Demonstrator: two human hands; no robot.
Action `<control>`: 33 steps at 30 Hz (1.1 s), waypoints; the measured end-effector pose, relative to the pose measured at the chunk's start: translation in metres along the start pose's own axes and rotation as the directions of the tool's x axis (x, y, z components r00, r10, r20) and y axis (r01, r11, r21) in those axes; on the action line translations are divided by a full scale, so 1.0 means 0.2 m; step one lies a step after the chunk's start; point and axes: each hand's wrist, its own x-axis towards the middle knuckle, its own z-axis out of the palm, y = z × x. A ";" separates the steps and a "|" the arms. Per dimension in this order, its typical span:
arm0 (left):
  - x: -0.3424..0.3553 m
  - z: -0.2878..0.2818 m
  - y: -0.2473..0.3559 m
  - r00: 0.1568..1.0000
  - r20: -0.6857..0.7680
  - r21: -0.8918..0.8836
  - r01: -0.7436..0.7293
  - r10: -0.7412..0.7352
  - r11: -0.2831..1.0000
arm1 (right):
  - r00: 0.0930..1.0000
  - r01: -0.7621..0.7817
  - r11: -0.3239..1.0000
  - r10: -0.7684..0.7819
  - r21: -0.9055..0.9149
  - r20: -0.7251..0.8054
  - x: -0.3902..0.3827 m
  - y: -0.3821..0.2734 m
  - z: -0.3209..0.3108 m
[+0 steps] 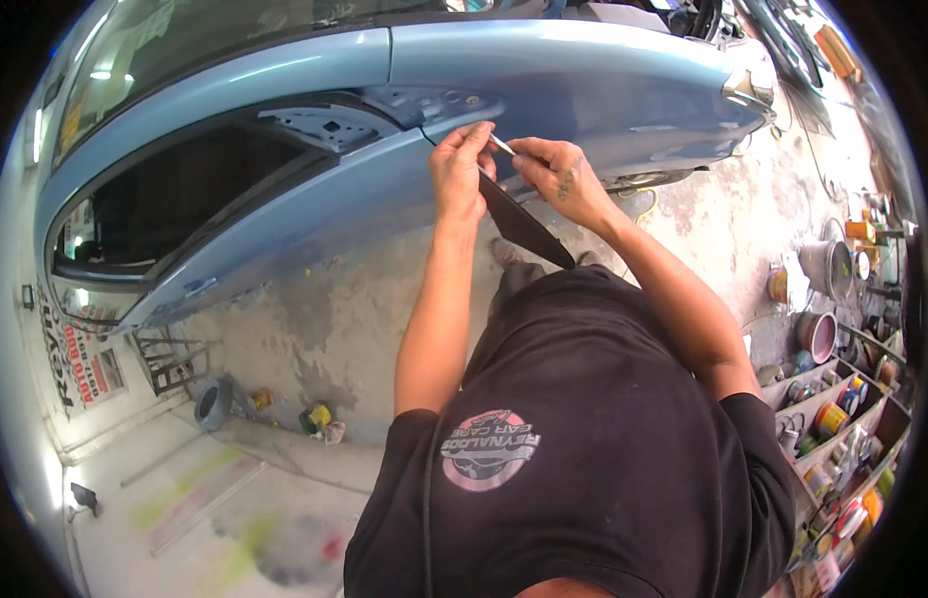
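Note:
In front of the blue car [584, 85], my two hands are raised close together. My left hand [460, 177] is closed, its thumb and fingertips pinched near one end of a thin, whitish stick-like piece [502, 146]. Below that hand hangs a flat black tapering panel [524, 224], its upper end gripped at the palm. The fingers of my right hand [559, 179] are closed around the other end of the thin piece. Its exact kind is too small to make out. Beyond my hands, a bare patch with holes [439, 103] shows on the car body by the window corner.
Shelves [833, 389] with several cans and bottles stand at the right, near a grey bucket [828, 269]. A bluish-grey pail [214, 403] and a dark metal step stand [172, 361] are at the left. The concrete floor [334, 299] is stained.

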 end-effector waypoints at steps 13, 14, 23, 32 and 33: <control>-0.36 -0.37 0.15 0.957 0.236 0.178 -0.213 0.169 0.961 | 0.964 -0.193 0.553 0.260 0.810 0.053 0.02 -0.03 -0.04; -0.39 -0.39 0.18 0.950 0.269 0.243 -0.228 0.160 0.943 | 0.964 -0.189 0.516 0.260 0.835 0.057 0.03 -0.03 -0.01; -0.28 -0.43 0.27 0.916 0.395 0.433 -0.111 -0.077 0.895 | 0.986 -0.150 0.815 0.162 0.559 0.027 0.02 -0.16 0.07; 0.06 -0.07 0.05 0.980 0.195 0.247 -0.016 -0.033 0.969 | 0.996 -0.076 0.995 0.072 -0.067 -0.053 0.05 -0.06 0.03; 0.09 -0.07 0.05 0.981 0.184 0.198 0.015 -0.052 0.980 | 0.997 -0.060 0.988 0.053 -0.141 -0.049 0.05 -0.04 0.01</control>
